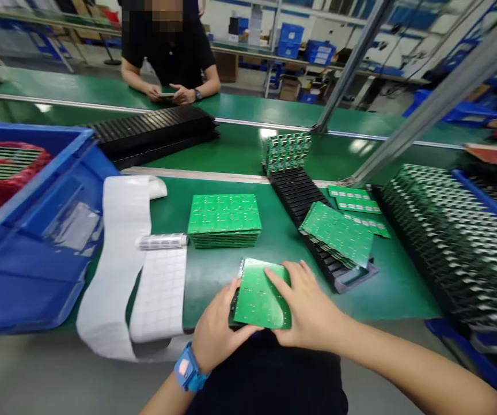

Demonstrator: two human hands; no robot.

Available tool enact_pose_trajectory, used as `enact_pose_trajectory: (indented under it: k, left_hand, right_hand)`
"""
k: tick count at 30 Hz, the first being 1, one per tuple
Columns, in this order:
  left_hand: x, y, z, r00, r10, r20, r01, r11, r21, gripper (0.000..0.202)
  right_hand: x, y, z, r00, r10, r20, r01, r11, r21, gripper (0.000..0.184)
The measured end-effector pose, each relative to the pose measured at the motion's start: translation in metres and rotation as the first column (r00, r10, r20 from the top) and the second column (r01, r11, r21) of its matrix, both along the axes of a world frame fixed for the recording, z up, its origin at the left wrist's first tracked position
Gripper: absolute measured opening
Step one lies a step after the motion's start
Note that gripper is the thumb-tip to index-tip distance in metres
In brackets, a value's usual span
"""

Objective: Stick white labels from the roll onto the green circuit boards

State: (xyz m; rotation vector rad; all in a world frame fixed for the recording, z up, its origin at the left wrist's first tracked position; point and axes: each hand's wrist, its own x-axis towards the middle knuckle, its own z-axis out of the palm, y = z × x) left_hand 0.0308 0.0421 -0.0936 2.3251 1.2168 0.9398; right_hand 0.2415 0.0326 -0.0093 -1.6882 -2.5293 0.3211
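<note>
Green circuit panel point(257, 300) held up at near edge of bench point(209, 282). Left hand point(214, 331) half-curled, gripping left side; right hand point(307, 305) half-curled, gripping right side, index finger across face. Whether one board or several, cannot tell. Board stack point(224, 222) just beyond, white label sheet point(162, 291) to left.

Both hands up in front of the body, close together, in a two-handed grip. Left hand point(216, 323): fingers angled upward, thumb point(247, 333) reaching inward, low. Right hand point(311, 308): index finger point(279, 283) extended up and leftward, other fingers bent beyond it, thumb tucked low. Left forearm point(166, 397) short in view, rising from the bottom edge; right forearm point(395, 354) bare, long, slanting in from lower right.
</note>
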Motion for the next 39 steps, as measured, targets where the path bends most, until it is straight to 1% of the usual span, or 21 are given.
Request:
enact_pose_trajectory:
  k: [3,5,7,8,10,12,13,14,16,17,18,19,20,21,24,26,29,32,35,37,39]
  left_hand:
    - [-0.001,0.003,-0.003,0.999,-0.01,-0.03,0.012,0.998,0.061,0.095]
    - [-0.001,0.005,-0.001,0.997,-0.048,-0.053,0.052,0.996,0.073,0.088]
    - [-0.001,0.006,0.003,0.993,-0.097,-0.071,0.103,0.992,0.074,0.078]
    - [-0.001,0.006,0.005,0.99,-0.116,-0.076,0.122,0.99,0.072,0.074]
    - [-0.001,0.006,0.009,0.99,-0.123,-0.063,0.127,0.989,0.072,0.071]
    - [0.0,0.005,0.011,0.992,-0.114,-0.054,0.117,0.991,0.061,0.072]
    - [0.0,0.004,0.011,0.993,-0.107,-0.053,0.109,0.993,0.051,0.072]
    - [0.0,0.004,0.011,0.993,-0.102,-0.053,0.104,0.994,0.04,0.073]
    - [0.0,0.002,0.011,0.994,-0.097,-0.045,0.098,0.995,0.023,0.075]
    - [0.0,0.002,0.012,0.995,-0.092,-0.034,0.092,0.996,0.017,0.078]
    - [0.0,0.002,0.012,0.996,-0.086,-0.022,0.086,0.996,0.007,0.081]
    - [0.0,0.002,0.012,0.997,-0.078,-0.011,0.078,0.997,-0.006,0.084]
    - [0.0,0.002,0.013,0.997,-0.072,-0.002,0.072,0.997,-0.022,0.086]
    - [0.0,0.002,0.013,0.998,-0.065,0.006,0.065,0.997,-0.039,0.088]
    - [0.0,0.003,0.014,0.998,-0.054,0.029,0.057,0.995,-0.079,0.088]
    - [-0.001,0.003,0.015,0.997,-0.056,0.051,0.061,0.994,-0.091,0.087]
    - [-0.001,0.003,0.015,0.995,-0.06,0.083,0.068,0.992,-0.103,0.086]
    - [-0.001,0.003,0.014,0.993,-0.056,0.106,0.068,0.991,-0.113,0.086]
    - [-0.002,0.003,0.013,0.992,-0.046,0.121,0.061,0.99,-0.125,0.086]
    - [-0.002,0.003,0.012,0.991,-0.042,0.126,0.059,0.989,-0.134,0.086]
    - [-0.002,0.002,0.012,0.991,-0.043,0.127,0.06,0.989,-0.136,0.085]
  right_hand:
    - [0.013,0.006,0.018,0.998,-0.04,-0.043,0.042,0.998,0.049,0.096]
    - [0.038,0.018,0.034,0.993,-0.114,-0.038,0.118,0.985,0.123,0.095]
    - [0.076,0.039,0.046,0.976,-0.218,0.019,0.211,0.96,0.183,0.093]
    - [0.097,0.051,0.047,0.964,-0.263,0.048,0.249,0.948,0.197,0.092]
    - [0.135,0.073,0.043,0.931,-0.35,0.1,0.332,0.93,0.155,0.093]
    - [0.158,0.087,0.035,0.924,-0.349,0.154,0.343,0.937,0.065,0.095]
    - [0.161,0.089,0.032,0.924,-0.341,0.172,0.337,0.94,0.056,0.097]
    - [0.158,0.087,0.03,0.925,-0.335,0.181,0.324,0.942,0.087,0.099]
    - [0.136,0.073,0.028,0.936,-0.313,0.163,0.272,0.934,0.233,0.097]
    - [0.119,0.062,0.028,0.951,-0.273,0.144,0.22,0.926,0.307,0.093]
    - [0.1,0.049,0.026,0.974,-0.188,0.124,0.139,0.935,0.327,0.084]
    - [0.08,0.036,0.022,0.994,-0.033,0.103,0.004,0.964,0.267,0.075]
    - [0.061,0.023,0.017,0.987,0.138,0.084,-0.15,0.976,0.158,0.068]
    - [0.044,0.012,0.01,0.973,0.222,0.058,-0.227,0.969,0.101,0.063]
    - [0.014,-0.006,-0.013,0.977,0.207,0.043,-0.211,0.973,0.09,0.06]
    - [0.009,-0.007,-0.021,0.981,0.188,0.045,-0.192,0.976,0.106,0.058]
    - [0.011,-0.002,-0.017,0.969,0.241,0.055,-0.246,0.962,0.121,0.054]
    - [0.014,0.003,-0.004,0.95,0.309,0.047,-0.313,0.936,0.16,0.043]
    - [0.02,0.012,0.011,0.946,0.323,0.042,-0.321,0.906,0.277,0.031]
    - [0.028,0.021,0.025,0.956,0.284,0.077,-0.292,0.883,0.368,0.028]
    - [0.038,0.028,0.042,0.98,0.169,0.109,-0.2,0.873,0.446,0.026]
